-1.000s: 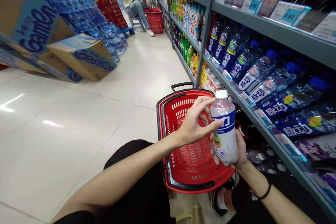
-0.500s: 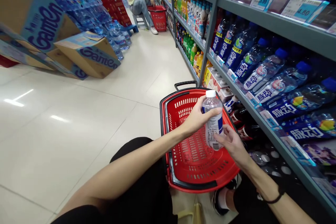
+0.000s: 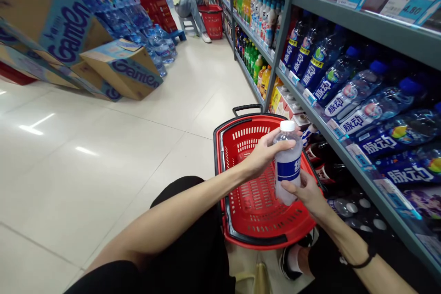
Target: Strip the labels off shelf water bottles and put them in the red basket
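A drink bottle with a white cap and a blue-and-white label stands nearly upright between my two hands, above the red shopping basket. My left hand is closed around its upper part, thumb across the front below the cap. Lower down, my right hand grips the bottle near its base, thumb on the front. Cloudy, pale contents show through the clear plastic. Through the basket's top I see its slotted red floor, partly covered by my arms and the bottle.
Shelves of drink bottles with price tags run along the right. Cardboard boxes and stacked water packs stand at the left. Farther down the aisle a person sits on a stool beside another red basket.
The bottle has been turned in my hands, so its blue label panel now faces me. It has shifted slightly right in view, as has the whole scene.
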`<state>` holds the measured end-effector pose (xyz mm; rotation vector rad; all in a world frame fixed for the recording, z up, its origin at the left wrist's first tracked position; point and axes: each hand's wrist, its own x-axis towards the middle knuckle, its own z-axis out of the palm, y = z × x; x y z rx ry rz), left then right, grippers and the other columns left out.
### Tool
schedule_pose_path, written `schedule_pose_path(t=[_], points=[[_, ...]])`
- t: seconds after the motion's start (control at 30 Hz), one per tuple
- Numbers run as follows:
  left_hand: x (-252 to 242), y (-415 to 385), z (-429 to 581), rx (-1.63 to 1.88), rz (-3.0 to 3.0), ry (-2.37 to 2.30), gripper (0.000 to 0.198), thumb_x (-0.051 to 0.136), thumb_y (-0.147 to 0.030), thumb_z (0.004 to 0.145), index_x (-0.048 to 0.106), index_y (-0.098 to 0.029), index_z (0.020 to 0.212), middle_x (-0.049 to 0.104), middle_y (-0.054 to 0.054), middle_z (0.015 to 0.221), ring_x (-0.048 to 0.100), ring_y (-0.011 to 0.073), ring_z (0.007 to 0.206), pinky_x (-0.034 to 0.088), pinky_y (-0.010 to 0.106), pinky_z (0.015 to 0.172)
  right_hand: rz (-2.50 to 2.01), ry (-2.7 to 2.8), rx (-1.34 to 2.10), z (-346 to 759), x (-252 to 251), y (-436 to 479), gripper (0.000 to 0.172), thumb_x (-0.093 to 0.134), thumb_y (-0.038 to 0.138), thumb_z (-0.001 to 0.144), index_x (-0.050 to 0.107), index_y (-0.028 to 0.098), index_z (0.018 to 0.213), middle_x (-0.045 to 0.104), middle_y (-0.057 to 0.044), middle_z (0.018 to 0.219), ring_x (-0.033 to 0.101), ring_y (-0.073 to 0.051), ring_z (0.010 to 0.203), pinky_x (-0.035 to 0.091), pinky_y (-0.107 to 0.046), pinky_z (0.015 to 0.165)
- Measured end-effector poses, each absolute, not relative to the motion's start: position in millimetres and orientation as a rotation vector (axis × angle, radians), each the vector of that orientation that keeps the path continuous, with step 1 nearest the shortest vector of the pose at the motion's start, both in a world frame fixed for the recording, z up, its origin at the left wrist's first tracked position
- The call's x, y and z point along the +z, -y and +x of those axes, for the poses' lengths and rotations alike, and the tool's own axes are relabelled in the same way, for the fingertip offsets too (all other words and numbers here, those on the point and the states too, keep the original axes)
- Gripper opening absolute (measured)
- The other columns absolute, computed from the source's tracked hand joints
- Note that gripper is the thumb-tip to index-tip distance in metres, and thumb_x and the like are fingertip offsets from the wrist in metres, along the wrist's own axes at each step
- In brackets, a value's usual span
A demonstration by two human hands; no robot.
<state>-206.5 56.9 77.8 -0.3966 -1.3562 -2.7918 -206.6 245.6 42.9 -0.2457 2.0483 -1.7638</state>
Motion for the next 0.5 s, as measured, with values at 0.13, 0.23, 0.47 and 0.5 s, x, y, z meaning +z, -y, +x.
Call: schedule_pose_path(t=[0.13,0.23,0.47,0.5], points=[[71.9,-65.2,-204.9,-2.643,-0.310,1.569,0.073,0.095,-0.039,0.070,0.057,-0.018,0.129,0.068,0.015,0.133,0.068,0.0292,0.120,0.050,0.053,0.111,-0.182,-2.143,-1.791,-205.0,34.6,-240.7,0.064,0.098,0.054,0.061,0.069,0.021,0.108,0.079,-0.008,0.100,0.073,-0.028,0.088,0.059,-0.041,0.080],[66.1,-68.2,-206.5,-2.473,-0.431,1.684,0.071,0.093,-0.036,0.075,0.055,-0.020,0.132,0.067,0.013,0.131,0.067,0.0278,0.120,0.052,0.052,0.110,-0.195,-2.155,-1.806,-206.1,33.0,-235.7,0.069,0.098,0.052,0.061,0.067,0.021,0.114,0.079,-0.010,0.107,0.075,-0.031,0.097,0.060,-0.046,0.087],[68.5,-58.1,-202.3,-2.144,-0.690,1.808,0.071,0.092,-0.033,0.075,0.058,-0.019,0.136,0.069,0.011,0.128,0.068,0.0283,0.117,0.056,0.048,0.107,-0.490,-2.138,-1.868,-213.2,32.6,-238.3,0.047,0.092,0.038,0.073,0.069,0.022,0.111,0.078,-0.009,0.110,0.072,-0.033,0.114,0.056,-0.055,0.104],[69.5,-57.0,-200.4,-2.110,-0.719,1.813,0.073,0.093,-0.033,0.073,0.058,-0.019,0.136,0.069,0.012,0.129,0.068,0.0288,0.119,0.055,0.048,0.109,-0.505,-2.134,-1.873,-214.0,31.0,-239.1,0.045,0.092,0.035,0.071,0.070,0.022,0.108,0.078,-0.008,0.106,0.070,-0.034,0.117,0.053,-0.057,0.108]])
